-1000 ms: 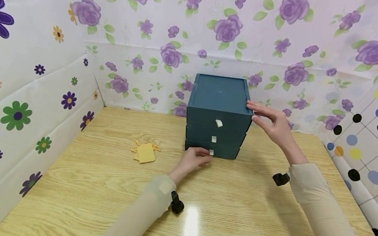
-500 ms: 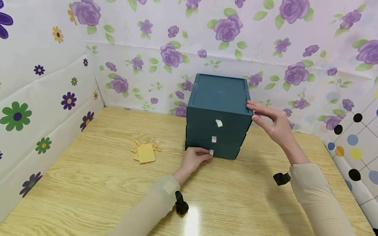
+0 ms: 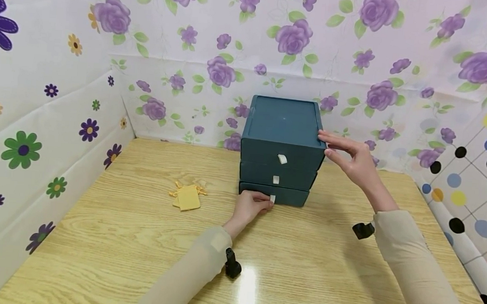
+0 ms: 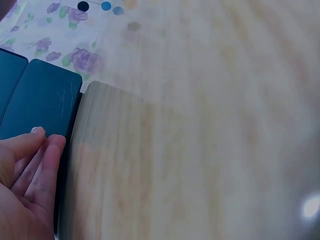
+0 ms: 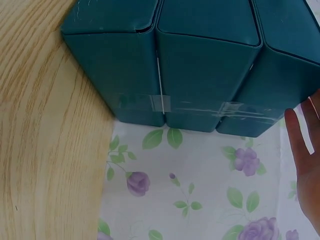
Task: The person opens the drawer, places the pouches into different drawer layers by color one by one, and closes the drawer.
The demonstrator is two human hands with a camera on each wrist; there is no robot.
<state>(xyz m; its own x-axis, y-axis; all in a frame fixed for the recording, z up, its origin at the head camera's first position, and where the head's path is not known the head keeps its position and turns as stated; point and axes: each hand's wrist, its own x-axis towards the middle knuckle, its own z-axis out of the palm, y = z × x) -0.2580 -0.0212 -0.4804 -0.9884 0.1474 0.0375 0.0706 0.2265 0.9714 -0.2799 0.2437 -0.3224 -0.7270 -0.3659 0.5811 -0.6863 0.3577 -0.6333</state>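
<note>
A dark teal unit of 3 stacked drawers stands near the back wall in the head view. My left hand pinches the small white pull tab of the bottom drawer, which sticks out slightly. In the left wrist view, the thumb and fingers of that hand meet at the drawer front; the tab is hidden there. My right hand rests with extended fingers on the unit's upper right edge. Tape runs across the unit's side in the right wrist view.
Left of the drawers, a yellow drawstring pouch lies on the wooden table, apparently over another. Flower-patterned cloth hangs behind the unit, and a dotted cloth borders the right side.
My left fingers have closed on the bottom tab, and the bottom drawer has slid slightly toward me. The right hand stays in place on the unit.
</note>
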